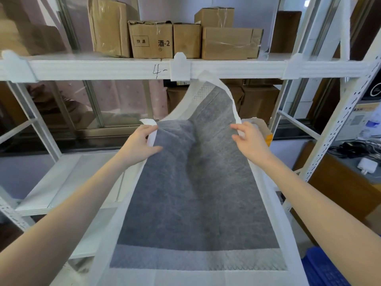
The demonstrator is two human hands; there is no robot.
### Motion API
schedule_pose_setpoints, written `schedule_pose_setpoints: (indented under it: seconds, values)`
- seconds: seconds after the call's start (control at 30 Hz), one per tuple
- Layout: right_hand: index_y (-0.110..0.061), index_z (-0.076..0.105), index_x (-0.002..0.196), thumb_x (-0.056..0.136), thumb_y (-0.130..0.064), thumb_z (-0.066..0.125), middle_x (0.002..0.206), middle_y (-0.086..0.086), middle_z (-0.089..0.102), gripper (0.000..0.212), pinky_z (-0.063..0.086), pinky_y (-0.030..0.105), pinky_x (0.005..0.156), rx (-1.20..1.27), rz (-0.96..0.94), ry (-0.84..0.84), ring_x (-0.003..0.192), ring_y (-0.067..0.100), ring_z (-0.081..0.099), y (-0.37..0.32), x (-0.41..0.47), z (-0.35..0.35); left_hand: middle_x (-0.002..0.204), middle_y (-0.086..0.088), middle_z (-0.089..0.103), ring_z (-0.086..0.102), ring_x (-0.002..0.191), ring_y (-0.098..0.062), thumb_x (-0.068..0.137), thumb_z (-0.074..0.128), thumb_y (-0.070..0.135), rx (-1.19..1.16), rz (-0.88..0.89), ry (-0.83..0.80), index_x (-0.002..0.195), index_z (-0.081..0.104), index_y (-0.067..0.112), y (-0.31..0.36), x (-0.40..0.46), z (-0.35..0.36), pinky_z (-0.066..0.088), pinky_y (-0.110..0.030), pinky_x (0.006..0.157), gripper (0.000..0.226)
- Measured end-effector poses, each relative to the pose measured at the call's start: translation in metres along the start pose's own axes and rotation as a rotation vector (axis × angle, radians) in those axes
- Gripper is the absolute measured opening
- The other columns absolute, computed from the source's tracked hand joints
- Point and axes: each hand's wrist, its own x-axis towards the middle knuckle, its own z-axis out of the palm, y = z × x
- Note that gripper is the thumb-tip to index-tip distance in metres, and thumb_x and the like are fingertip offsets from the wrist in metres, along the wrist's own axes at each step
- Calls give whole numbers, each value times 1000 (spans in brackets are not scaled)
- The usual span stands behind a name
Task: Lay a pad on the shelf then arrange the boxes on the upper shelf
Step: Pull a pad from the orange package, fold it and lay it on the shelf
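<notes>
2 hands, left hand and right hand, pinch the grey pad (still rumpled) by its edges. Next, likely: spread it flat on the lower shelf.

Two bare forearms are seen, one entering from each lower corner of the view. No sleeve is shown on either: the arms are uncovered from the frame's edge to the wrists. The left hand and the right hand are ungloved. The wrists and the visible fingers are shown bare, with no ring, watch or band on them. The fingernails that can be made out are short and unpainted. The forearms are slender and smooth. Nothing of the person above the forearms is in view.
</notes>
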Motion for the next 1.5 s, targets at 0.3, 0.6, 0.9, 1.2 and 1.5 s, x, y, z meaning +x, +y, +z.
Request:
schedule_pose_setpoints:
  seconds: [0.3, 0.6, 0.9, 1.2, 1.5]
  values:
    - [-10, 70, 87, 86, 5, 51, 96, 6, 67, 25, 40, 20, 79, -65, -15, -90, 89, 13, 56, 3, -3, -4, 114, 2, 66, 57, 97, -17, 83, 67, 15, 73, -35, 109, 103, 72, 22, -8, 1, 1, 33, -18, 74, 22]
    - [-4, 69, 102, 91, -2, 52, 115, 13, 64, 20, 39, 21, 80, -54, 119, -26, 94, 15, 53, 14, 2, -10, 107, -8, 66, 51, 90, -14, 81, 71, 20, 22, -70, 267, 101, 74, 16, -41, -3, -14, 31, -22, 77, 20]
    - [-9, 66, 112, 85, -5, 63, 119, 11, 62, 27, 45, 27, 79, 35, 171, -78, 99, 25, 57, 26, 10, -11, 96, -2, 71, 58, 89, -20, 80, 73, 24, -59, -137, 333, 96, 75, 16, -65, -5, -27, 42, -28, 80, 18]
    - [-3, 67, 109, 88, -10, 60, 116, 13, 65, 24, 32, 12, 82, 68, 89, 9, 108, 22, 54, 19, 16, -13, 84, -4, 66, 54, 86, -18, 81, 70, 31, -78, -185, 375, 92, 75, 12, -75, -4, -39, 40, -28, 77, 23]
    - [-6, 71, 88, 84, -27, 66, 108, 17, 47, 22, 27, 37, 99, -172, 101, 69, 116, 35, 35, 36, 18, -22, 104, -12, 58, 51, 106, -25, 84, 67, 25, 43, -96, 401, 89, 72, 7, -90, -1, -55, 38, -30, 86, 20]
